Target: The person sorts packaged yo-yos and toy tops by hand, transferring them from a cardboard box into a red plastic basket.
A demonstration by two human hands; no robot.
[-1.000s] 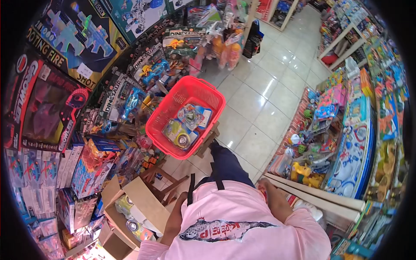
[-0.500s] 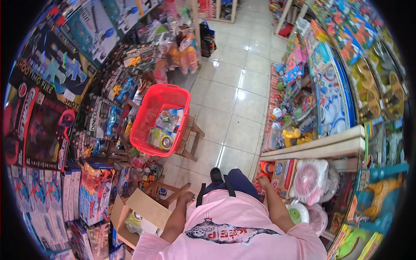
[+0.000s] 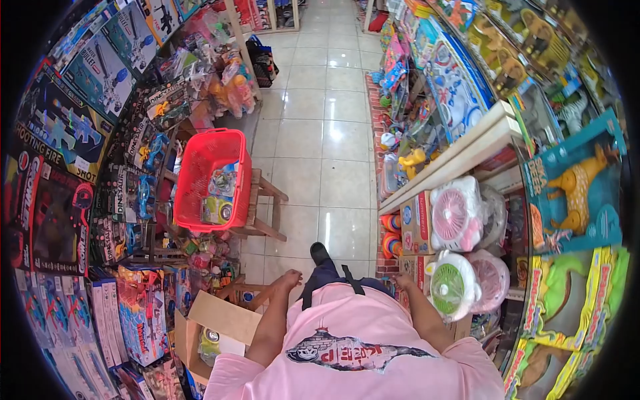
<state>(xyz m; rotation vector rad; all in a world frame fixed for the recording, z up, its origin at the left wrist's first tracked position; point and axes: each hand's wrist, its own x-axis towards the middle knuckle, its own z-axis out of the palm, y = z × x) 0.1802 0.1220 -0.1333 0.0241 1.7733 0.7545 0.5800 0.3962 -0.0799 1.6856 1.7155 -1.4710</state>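
My left hand [image 3: 289,280] hangs at my side, its fingers loosely apart with nothing in them. It is nearest to a wooden stool and an open cardboard box [image 3: 223,316] that holds a yellow-green packaged item [image 3: 209,343]. On the other side my right hand [image 3: 403,281] hangs beside the shelf, below stacked orange rings [image 3: 391,244]; it looks empty and loosely open, its fingers small in view. Ahead on the left, a red plastic basket [image 3: 245,160] rests on a wooden stool [image 3: 268,189]. Several packaged toys [image 3: 220,193] lie inside the basket.
Boxed toys [image 3: 143,313] crowd the left shelves. To the right stand wrapped fans, one pink [image 3: 456,212] and one green [image 3: 451,285], below a wooden shelf edge [image 3: 453,157]. A tiled aisle [image 3: 320,133] runs ahead, with a black bag [image 3: 261,61] on its left.
My view has turned rightward, so the basket and the aisle sit further left. My left hand has swung slightly up and forward. The basket's contents look the same.
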